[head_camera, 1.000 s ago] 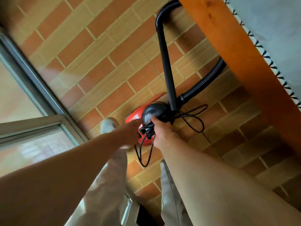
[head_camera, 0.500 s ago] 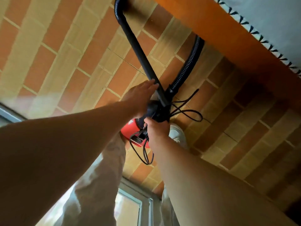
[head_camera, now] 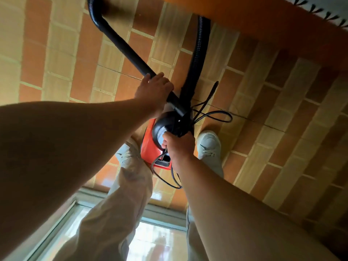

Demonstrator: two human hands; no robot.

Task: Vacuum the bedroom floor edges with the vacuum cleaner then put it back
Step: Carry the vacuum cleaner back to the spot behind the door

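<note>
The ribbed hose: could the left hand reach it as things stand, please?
Probably yes: the ribbed hose runs close beside the wand the left hand grips, nothing between them, but it must let go first.

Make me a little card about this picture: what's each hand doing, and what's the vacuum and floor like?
left hand: grips the black tube
right hand: grips the vacuum at its top
vacuum: red and black, between the feet
hose: ribbed, runs up toward the bed frame
cord: loose black loops beside the vacuum
floor: orange and tan tiles
</note>
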